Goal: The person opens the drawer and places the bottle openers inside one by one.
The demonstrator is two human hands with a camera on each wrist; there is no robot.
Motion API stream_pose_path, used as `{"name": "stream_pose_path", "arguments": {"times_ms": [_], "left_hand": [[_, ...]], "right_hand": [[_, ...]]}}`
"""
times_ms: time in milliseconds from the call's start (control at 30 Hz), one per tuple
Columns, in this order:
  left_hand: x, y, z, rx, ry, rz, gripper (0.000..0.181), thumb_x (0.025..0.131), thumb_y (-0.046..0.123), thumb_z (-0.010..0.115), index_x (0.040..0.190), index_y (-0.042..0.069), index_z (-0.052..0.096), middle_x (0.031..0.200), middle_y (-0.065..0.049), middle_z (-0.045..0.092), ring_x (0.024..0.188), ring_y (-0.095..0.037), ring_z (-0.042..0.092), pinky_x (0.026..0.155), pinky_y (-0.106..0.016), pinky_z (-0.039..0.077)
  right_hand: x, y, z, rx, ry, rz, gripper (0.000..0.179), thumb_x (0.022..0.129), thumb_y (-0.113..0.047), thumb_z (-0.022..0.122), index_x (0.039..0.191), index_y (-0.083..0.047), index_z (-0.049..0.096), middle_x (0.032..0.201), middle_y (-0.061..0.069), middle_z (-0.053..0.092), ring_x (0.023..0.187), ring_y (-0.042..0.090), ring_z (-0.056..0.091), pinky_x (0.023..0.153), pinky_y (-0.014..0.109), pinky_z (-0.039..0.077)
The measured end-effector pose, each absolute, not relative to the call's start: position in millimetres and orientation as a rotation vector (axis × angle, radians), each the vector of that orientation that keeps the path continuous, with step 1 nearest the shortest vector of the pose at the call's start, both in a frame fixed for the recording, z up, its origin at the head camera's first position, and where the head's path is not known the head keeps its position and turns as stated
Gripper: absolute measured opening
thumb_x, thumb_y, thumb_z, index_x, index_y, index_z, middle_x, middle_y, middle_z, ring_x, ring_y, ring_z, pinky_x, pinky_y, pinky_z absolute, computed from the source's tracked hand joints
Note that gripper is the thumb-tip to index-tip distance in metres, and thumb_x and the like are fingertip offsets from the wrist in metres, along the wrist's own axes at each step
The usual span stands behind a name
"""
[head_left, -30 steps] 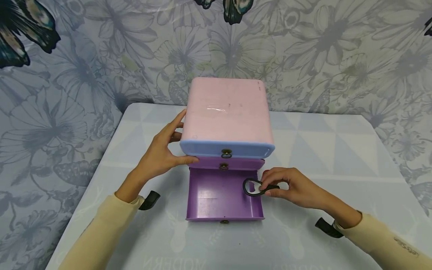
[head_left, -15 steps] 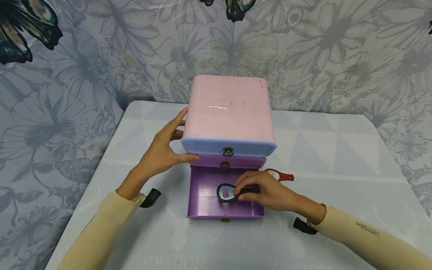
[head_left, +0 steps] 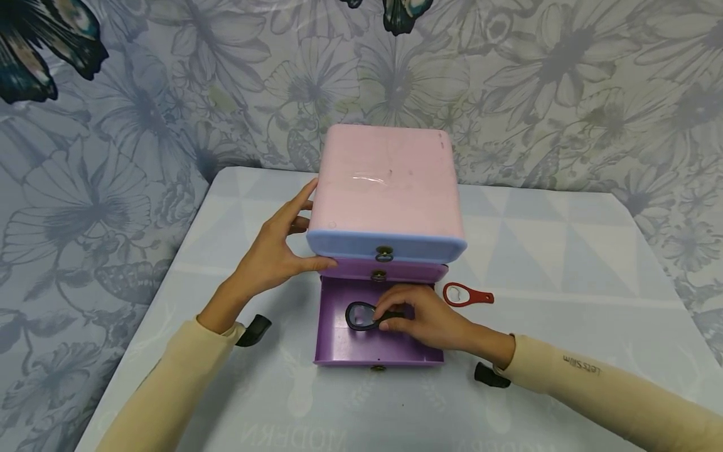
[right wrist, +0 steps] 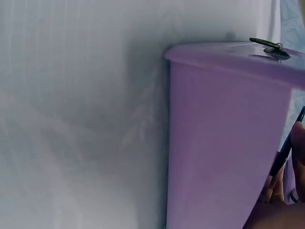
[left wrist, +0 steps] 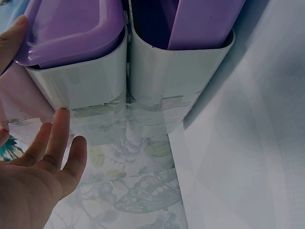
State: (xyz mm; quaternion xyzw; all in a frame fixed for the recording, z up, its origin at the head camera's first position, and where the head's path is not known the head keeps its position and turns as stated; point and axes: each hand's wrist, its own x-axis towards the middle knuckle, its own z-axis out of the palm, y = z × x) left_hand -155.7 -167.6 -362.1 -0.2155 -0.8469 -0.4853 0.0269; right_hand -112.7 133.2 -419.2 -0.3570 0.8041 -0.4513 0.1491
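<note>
A small drawer unit (head_left: 390, 182) with a pink top stands on the table, its bottom purple drawer (head_left: 333, 345) pulled out. My right hand (head_left: 429, 317) pinches a black bottle opener (head_left: 351, 316) by its handle, over the inside of that drawer. In the right wrist view only part of the right hand (right wrist: 298, 162) shows, behind the drawer's side. My left hand (head_left: 271, 254) rests against the unit's left side, thumb at the front of the middle purple drawer (head_left: 412, 271). The left wrist view shows its fingers (left wrist: 58, 136) extended along the side.
A red bottle opener (head_left: 480, 297) lies on the table (head_left: 565, 251), just right of the open drawer. The blue-fronted top drawer (head_left: 339, 245) is pushed in. Behind the table rises a flower-patterned wall (head_left: 508, 94).
My right hand has moved left with the black bottle opener, from the drawer's right edge to over its inside. The red bottle opener has come into view. My left hand has stayed put.
</note>
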Motion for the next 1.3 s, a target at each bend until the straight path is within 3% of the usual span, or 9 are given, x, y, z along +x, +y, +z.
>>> {"name": "stream_pose_path", "arguments": {"times_ms": [467,1000,1300], "left_hand": [[-154.6,-169.2,-363.6,-0.651,-2.626,-1.499,0.120,0.069,0.024,0.094,0.157,0.048,0.016,0.146,-0.005,0.046,0.109,-0.021,0.066,0.106,-0.048,0.047],[-154.0,-166.9,-363.0,-0.660,-2.616,-1.517,0.123,0.067,0.024,0.095,0.157,0.049,0.016,0.146,-0.002,0.046,0.111,-0.018,0.066,0.107,-0.047,0.046],[-155.6,-167.7,-362.5,-0.660,-2.616,-1.511,0.121,0.068,0.023,0.095,0.157,0.049,0.016,0.145,-0.003,0.047,0.111,-0.020,0.066,0.107,-0.049,0.046]], "right_hand": [[-119.4,112.9,-423.6,-0.808,2.211,-1.203,0.010,0.089,-0.015,0.077,0.099,-0.014,0.078,0.097,-0.004,0.075,0.083,0.006,0.063,0.077,0.023,0.053],[-126.7,98.4,-428.6,-0.806,2.300,-1.080,0.011,0.087,-0.014,0.077,0.098,-0.012,0.078,0.090,-0.004,0.075,0.072,0.000,0.056,0.070,0.020,0.049],[-130.0,92.7,-429.9,-0.816,2.305,-1.067,0.014,0.088,-0.012,0.077,0.101,-0.010,0.078,0.095,0.000,0.076,0.080,0.000,0.061,0.077,0.019,0.050]]}}
